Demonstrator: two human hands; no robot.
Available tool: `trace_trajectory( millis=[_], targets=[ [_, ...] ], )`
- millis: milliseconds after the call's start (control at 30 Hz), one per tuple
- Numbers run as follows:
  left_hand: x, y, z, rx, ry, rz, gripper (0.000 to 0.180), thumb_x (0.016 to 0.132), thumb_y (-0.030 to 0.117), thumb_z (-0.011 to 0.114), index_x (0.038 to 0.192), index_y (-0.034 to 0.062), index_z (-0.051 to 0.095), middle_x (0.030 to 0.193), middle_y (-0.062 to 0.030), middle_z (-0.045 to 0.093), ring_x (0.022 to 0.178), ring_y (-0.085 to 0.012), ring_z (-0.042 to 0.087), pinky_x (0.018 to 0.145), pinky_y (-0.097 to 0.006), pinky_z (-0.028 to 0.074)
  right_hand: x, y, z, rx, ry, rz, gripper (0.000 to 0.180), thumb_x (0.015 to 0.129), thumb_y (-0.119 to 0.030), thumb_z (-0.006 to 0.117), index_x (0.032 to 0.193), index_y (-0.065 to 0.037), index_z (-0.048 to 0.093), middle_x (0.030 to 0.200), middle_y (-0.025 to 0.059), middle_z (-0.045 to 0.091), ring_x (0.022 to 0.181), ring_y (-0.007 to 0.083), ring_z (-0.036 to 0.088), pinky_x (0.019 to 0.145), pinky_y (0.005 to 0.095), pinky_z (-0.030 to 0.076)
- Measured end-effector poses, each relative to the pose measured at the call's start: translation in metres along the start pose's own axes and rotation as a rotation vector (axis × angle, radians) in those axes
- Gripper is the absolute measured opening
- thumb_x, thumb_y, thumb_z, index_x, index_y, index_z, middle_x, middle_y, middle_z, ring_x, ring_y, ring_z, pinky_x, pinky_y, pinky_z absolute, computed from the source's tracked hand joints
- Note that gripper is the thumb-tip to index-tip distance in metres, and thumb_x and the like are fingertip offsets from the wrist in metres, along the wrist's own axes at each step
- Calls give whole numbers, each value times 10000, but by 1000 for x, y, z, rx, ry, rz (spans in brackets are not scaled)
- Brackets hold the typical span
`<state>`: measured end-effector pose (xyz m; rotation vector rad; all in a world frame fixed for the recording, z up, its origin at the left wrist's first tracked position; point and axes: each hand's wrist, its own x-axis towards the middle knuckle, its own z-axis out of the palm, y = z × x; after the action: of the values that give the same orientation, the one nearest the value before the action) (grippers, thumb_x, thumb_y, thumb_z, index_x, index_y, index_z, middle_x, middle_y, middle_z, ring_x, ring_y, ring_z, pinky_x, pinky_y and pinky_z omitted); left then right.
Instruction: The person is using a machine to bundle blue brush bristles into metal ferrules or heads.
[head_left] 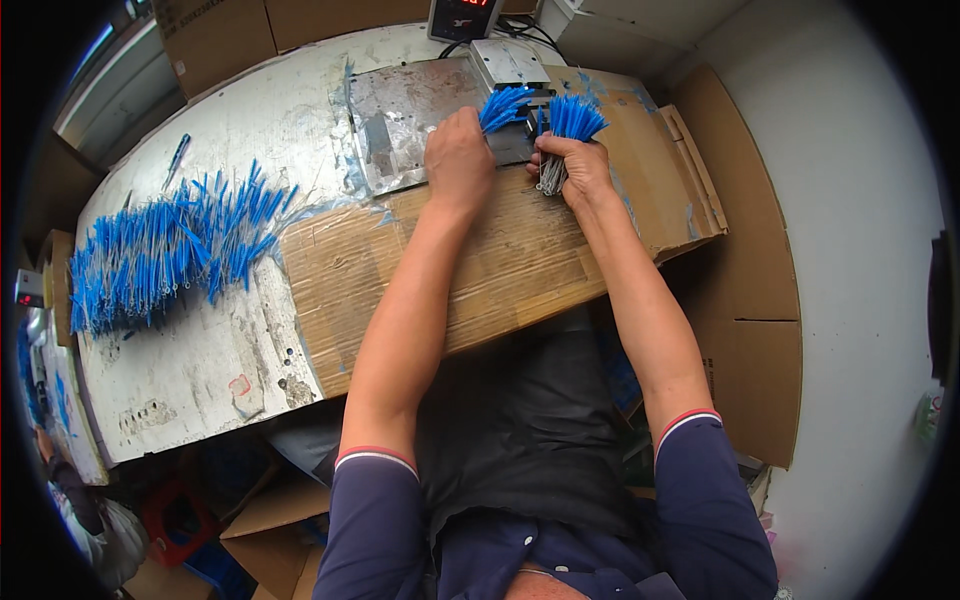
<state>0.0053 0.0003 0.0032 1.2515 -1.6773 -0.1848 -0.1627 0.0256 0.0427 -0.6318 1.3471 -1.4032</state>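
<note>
Blue-tipped wire pieces: two bunches in hand at the far end of the surface (pixel 200 370), right by the small metal-topped machine (pixel 510 62). Left hand (pixel 458 160), fingers clamped on a small bunch (pixel 503 106), blue tips fanned toward the machine. Right hand (pixel 578 168), fingers closed around a fuller bunch (pixel 572 122), blue tips up, bare metal ends (pixel 549 178) hanging below the fist. Both hands rest over the cardboard sheet (pixel 470 265), just beside the scuffed metal plate (pixel 410 120).

Progress, my read: the big loose pile (pixel 165 255) of the same blue pieces lies well apart at the left of the surface. Can't tell whether it's finished stock or feed. If feed, most of the work is left; only the two handfuls are at the machine. No separate finished batch visible near the machine.
</note>
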Motion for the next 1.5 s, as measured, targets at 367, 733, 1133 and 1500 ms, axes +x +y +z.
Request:
trace_trajectory(
  millis=[367,733,1133,1500],
  targets=[
    [-1,0,0,74,-76,36,139,847,28,578,976,34,628,924,-181,680,894,-378,658,785,-485,505,-2,4,5,-87,35,-46,147,780,96,735,811,17,614,714,111,642,549,200,648,460,337,564],
    [1,-4,1,168,97,-127,69,876,33,572,944,41,580,882,-170,659,840,-387,651,741,-502,501,0,4,13,-118,69,-74,116,777,102,695,733,36,610,665,130,624,514,223,634,427,356,540],
    [3,-4,2,107,166,-43,111,892,60,537,982,60,601,922,-131,662,915,-329,635,823,-438,462,11,3,20,-157,110,-56,122,784,109,699,773,53,592,687,148,619,541,224,622,440,357,525],
    [1,-3,0,31,24,19,144,851,23,577,990,41,607,904,-168,661,892,-376,628,783,-492,480,2,1,2,94,-18,-25,106,780,16,712,833,75,643,743,167,668,615,265,687,534,399,610]
  ],
)
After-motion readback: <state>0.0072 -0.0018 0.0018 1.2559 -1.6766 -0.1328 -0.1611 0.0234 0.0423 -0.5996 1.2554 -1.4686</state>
